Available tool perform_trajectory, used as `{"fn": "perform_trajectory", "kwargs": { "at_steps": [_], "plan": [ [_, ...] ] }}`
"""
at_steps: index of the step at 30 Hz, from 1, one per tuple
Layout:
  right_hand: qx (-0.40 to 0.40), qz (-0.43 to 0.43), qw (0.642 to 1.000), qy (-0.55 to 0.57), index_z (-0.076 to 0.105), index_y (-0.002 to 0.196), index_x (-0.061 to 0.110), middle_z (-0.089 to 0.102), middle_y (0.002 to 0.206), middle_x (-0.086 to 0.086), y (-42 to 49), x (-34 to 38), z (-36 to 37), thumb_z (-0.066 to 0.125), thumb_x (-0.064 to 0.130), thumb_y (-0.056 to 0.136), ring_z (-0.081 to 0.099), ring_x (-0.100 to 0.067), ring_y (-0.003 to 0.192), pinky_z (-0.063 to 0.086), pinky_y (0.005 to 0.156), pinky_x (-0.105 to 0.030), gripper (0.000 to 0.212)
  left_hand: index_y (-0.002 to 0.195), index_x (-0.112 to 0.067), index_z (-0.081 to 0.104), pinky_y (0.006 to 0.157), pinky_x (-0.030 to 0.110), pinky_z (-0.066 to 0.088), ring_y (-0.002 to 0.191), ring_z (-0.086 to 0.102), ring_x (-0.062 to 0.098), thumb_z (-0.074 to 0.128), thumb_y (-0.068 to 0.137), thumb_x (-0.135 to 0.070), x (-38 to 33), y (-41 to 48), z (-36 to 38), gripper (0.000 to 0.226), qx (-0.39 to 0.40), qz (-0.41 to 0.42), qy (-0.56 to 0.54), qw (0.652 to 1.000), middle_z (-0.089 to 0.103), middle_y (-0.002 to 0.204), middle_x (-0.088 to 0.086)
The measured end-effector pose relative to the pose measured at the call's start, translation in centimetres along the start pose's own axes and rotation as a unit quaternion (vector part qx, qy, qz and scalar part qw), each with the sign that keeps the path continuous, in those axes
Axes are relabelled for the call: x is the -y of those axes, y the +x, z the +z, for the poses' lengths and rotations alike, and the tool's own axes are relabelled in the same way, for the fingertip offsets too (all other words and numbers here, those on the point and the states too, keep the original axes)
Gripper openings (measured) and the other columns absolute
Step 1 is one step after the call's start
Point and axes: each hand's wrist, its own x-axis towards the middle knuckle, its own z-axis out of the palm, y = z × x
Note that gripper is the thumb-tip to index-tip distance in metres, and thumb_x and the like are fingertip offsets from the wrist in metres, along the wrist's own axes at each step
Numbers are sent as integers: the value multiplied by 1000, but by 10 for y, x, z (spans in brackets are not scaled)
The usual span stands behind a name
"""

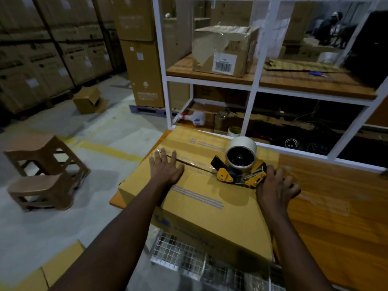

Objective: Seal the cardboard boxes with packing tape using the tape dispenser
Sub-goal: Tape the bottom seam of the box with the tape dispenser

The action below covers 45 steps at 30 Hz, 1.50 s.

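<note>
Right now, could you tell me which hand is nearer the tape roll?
Right. The right hand grips the tape dispenser close beside the tape roll; the left hand presses flat on the box, farther off along its top.

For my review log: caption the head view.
Left hand flat on yellow cardboard box; right hand holds yellow-and-black tape dispenser on its seam.

Yellow-brown cardboard box (pixel 201 198) with blue print; yellow-and-black tape dispenser (pixel 239 171); white shelf frame (pixel 254 85).

No text legible | blurred blue print (pixel 199 195), recycling mark (pixel 192 140) seen on cardboard box (pixel 231 208) | barcode label (pixel 224 63) on shelf carton (pixel 210 43), digits unread
</note>
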Motion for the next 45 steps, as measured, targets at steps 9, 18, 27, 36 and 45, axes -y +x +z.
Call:
{"fn": "perform_trajectory", "kwargs": {
  "at_steps": [9,18,27,36,45],
  "plan": [
    [17,32,998,56,48,124,24,43,119,-12,3,-41,-11,63,20,86,39,-36,102,27,88,-47,41,157,-29,-1,118,57,-1,150,-9,37,16,88,-81,0,5,-4,88,25,-34,8,999,-13,163,16],
    [-17,58,995,78,54,121,10,49,112,-21,7,-159,-4,76,7,68,44,-41,99,29,94,-51,57,158,-29,3,118,58,-2,151,-6,37,14,83,-86,-10,3,-1,95,-1,-49,6,999,-9,164,15],
    [0,89,987,131,52,122,11,45,125,-18,1,-169,7,71,3,70,32,-38,112,28,100,-54,56,158,-22,1,118,58,6,150,-3,38,21,98,-64,-96,-19,5,76,55,99,63,992,-9,165,6],
    [-2,69,990,125,52,120,14,47,117,-16,2,-169,7,69,3,69,42,-39,101,29,94,-49,55,157,-10,-7,120,57,-1,151,-12,33,26,74,-93,-210,-88,18,121,99,204,31,973,-17,163,9],
    [35,45,991,122,49,123,16,45,120,-14,6,-172,1,68,7,75,41,-37,102,30,91,-46,53,156,-9,-11,118,61,-4,150,-16,34,23,76,-87,-245,-111,25,117,96,196,19,976,-22,162,10]
  ]
}}
